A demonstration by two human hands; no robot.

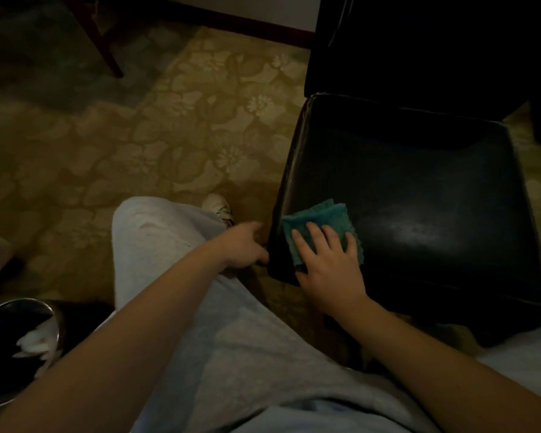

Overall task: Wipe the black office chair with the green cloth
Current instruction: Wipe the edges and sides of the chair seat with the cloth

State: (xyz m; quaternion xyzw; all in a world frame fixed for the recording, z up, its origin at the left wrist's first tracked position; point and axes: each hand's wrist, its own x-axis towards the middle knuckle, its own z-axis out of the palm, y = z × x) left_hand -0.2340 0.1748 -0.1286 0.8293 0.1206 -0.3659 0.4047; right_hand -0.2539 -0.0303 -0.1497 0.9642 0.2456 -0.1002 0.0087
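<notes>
A floral patterned carpet (138, 135) in dull gold fills most of the frame, from the upper left down to the centre. The black office chair (419, 198) takes up the right side, its glossy padded seat facing the camera and its dark backrest rising into the upper right corner. Light grey trousers (169, 245) run from the bottom centre up toward the middle, with both bare forearms reaching over them. A round bin (0, 310) with a shiny metal rim sits at the lower left edge, with crumpled white paper (35, 342) inside it. A dark wooden furniture leg (103, 42) slants through the upper left. The right hand (328, 264) lies flat on the seat's near left corner, fingers straight and spread, pressing down on the green cloth (322, 214), which is folded and lies on the seat under those fingers. The left hand (244, 245) reaches to the seat's left side edge and touches it; whether its fingers curl round the edge cannot be told. A pale shoe (221, 207) shows just above that hand.
</notes>
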